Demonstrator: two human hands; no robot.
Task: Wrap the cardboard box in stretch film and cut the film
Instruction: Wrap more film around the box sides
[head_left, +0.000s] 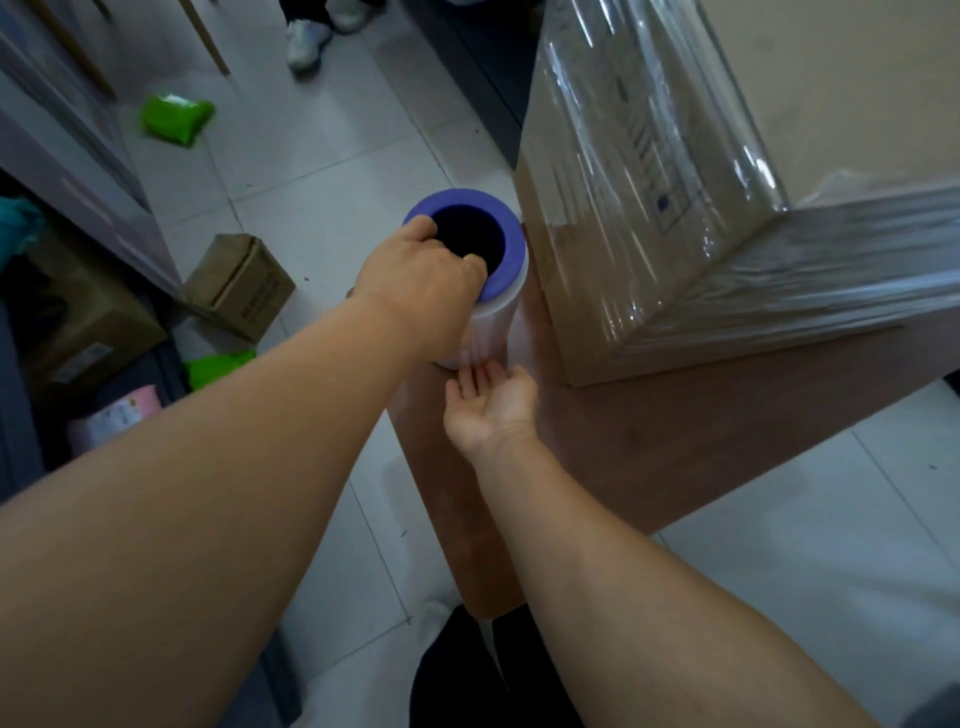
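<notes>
The stretch film roll (493, 291) stands upright at the corner of the brown table (701, 441), just beside the film-wrapped cardboard box (675, 197). The left hand (421, 286) grips the roll's purple top rim, thumb hooked into the core. The right hand (491, 408) lies spread, palm up, fingertips touching the roll's base.

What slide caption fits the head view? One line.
Left hand grips the stretch-film roll, right hand open beneath, beside the wrapped cardboard box.
</notes>
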